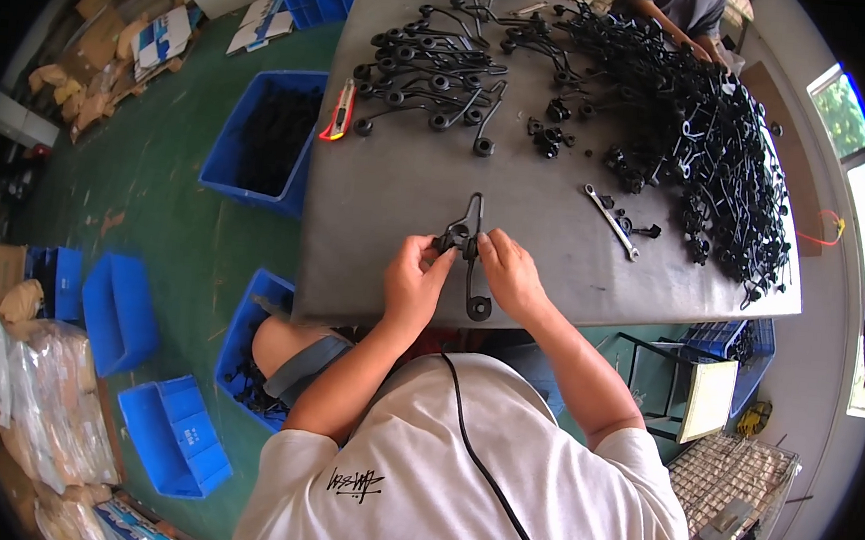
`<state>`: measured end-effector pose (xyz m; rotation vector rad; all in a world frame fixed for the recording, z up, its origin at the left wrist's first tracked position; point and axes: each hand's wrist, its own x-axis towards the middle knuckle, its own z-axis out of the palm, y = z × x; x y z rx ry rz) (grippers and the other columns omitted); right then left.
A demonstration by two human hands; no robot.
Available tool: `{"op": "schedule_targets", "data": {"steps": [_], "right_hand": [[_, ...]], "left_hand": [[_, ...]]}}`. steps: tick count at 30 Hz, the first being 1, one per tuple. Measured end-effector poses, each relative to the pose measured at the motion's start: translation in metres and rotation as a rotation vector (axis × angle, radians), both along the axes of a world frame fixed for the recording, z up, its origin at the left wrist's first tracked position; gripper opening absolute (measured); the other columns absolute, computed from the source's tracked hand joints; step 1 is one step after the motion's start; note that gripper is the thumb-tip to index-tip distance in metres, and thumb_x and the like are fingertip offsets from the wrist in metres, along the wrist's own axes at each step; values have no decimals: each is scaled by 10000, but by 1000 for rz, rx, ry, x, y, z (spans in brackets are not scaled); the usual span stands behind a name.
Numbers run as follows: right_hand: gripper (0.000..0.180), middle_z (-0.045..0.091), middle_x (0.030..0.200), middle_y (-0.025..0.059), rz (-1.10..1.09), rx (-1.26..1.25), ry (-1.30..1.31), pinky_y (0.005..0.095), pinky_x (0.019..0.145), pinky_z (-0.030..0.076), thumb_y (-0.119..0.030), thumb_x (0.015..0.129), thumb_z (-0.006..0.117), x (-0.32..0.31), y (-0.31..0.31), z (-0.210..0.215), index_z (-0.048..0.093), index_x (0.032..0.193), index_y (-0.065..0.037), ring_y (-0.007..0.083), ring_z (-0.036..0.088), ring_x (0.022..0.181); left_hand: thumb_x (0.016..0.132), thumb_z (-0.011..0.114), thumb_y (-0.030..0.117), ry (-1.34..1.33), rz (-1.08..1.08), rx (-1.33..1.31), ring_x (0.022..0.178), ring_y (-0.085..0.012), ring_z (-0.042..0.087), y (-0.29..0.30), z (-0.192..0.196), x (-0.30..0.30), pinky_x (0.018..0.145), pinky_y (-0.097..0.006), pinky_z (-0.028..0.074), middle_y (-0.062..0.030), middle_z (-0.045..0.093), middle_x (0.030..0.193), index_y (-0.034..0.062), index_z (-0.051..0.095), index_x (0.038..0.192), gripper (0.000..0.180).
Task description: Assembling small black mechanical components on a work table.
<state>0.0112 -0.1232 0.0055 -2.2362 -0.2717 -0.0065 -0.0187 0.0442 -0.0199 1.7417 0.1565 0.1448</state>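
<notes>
Over the near part of the grey table (377,206), both my hands are closed on one black assembly. It has a long bent rod (475,211) with a narrow loop at its far end and a round, roller-like piece (479,308) at its near end. My left hand (415,281) pinches a small black clamp-like fitting (455,237) at the rod's middle. On the other side, my right hand (512,276) grips the rod beside that fitting. My fingers partly hide where fitting and rod meet.
Similar black rods (437,65) lie in rows at the far left, near a red utility knife (339,111). A wrench (612,223) and a large heap of black parts (721,160) are to the right. Blue bins (222,160) stand left. Another person (681,17) sits at the far side.
</notes>
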Motion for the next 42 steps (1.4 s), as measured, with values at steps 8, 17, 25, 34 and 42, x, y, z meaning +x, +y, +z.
{"op": "schedule_targets", "data": {"steps": [8, 17, 25, 34, 42], "right_hand": [[235, 650, 885, 175, -300, -514, -213, 472, 699, 524, -297, 972, 597, 44, -90, -17, 593, 994, -63, 350, 669, 832], [292, 636, 1060, 203, -320, -784, -61, 483, 843, 517, -140, 832, 625, 62, -185, -26, 557, 1083, -8, 380, 660, 982], [183, 586, 738, 99, -141, 109, 85, 314, 581, 462, -84, 856, 631, 17, -69, 4, 567, 1017, -26, 169, 549, 617], [140, 650, 821, 127, 67, 144, -261, 384, 650, 520, -28, 926, 623, -31, -16, -4, 547, 1044, -32, 268, 650, 699], [276, 645, 879, 97, 312, -235, -615, 384, 685, 457, -25, 846, 705, -20, -1, -8, 534, 1060, -50, 277, 620, 728]], "left_hand": [[884, 773, 162, -137, 120, 169, 655, -155, 600, 12, 5, 8, 628, -317, 504, -108, 697, 893, 8, 603, 1091, 309], [862, 779, 199, -118, 110, 338, 753, -253, 670, 16, -2, 12, 702, -379, 536, -146, 703, 940, 5, 588, 1156, 401], [851, 785, 202, -146, 103, 301, 610, -229, 632, 16, -8, 6, 595, -383, 510, -124, 717, 934, 9, 519, 1275, 536], [860, 775, 198, -159, 91, 364, 627, -162, 597, 19, -12, 4, 615, -325, 512, -93, 699, 964, 31, 530, 1278, 512], [847, 760, 148, -251, 86, 416, 668, -267, 648, 20, -18, 6, 644, -399, 519, -121, 717, 932, 39, 548, 1239, 459]]}}
